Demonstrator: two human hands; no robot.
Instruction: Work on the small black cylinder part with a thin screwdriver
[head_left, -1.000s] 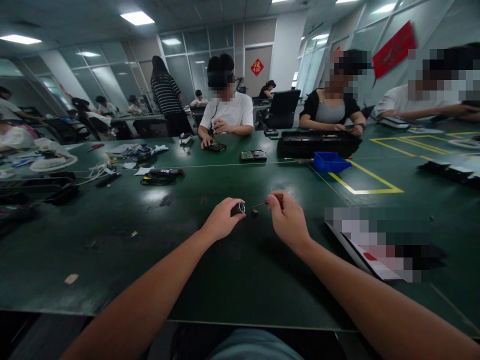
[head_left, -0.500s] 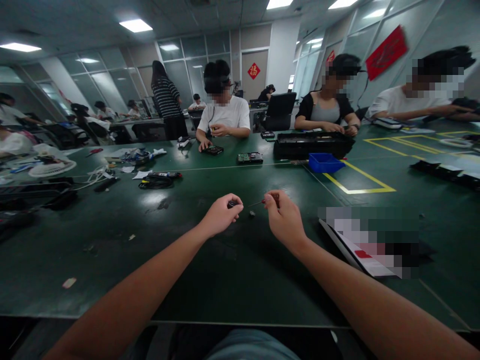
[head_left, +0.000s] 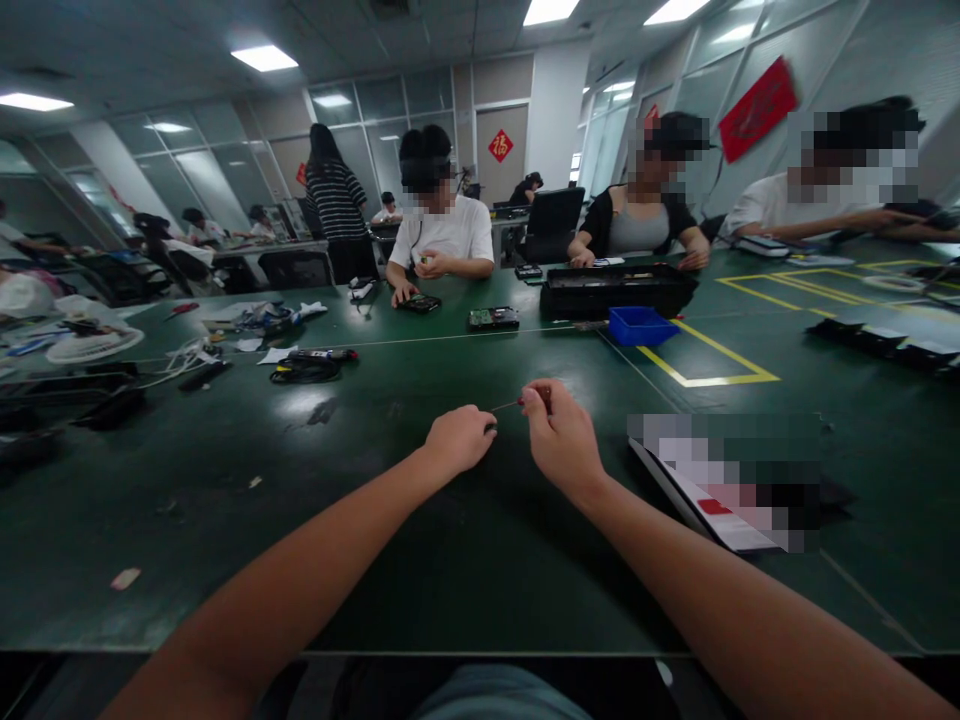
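My left hand (head_left: 459, 440) is curled into a fist over the dark green table (head_left: 420, 530), wrapped round a small dark cylindrical part that is almost wholly hidden. My right hand (head_left: 559, 435) pinches a thin red-handled screwdriver (head_left: 525, 402) whose metal shaft points left toward the left hand. The two hands are close together, a few centimetres apart. A small loose piece seen earlier on the table between them is now covered by my left hand.
A blurred flat object (head_left: 724, 480) lies to the right. Farther off are a blue bin (head_left: 641, 325), a black tray (head_left: 615, 288), a circuit board (head_left: 493, 318), black cables (head_left: 304, 370) and clutter at left. Several people sit across the table.
My left hand has closed over the dark cylinder, turned it out of sight and shifted right toward the screwdriver tip. The right hand has barely moved.
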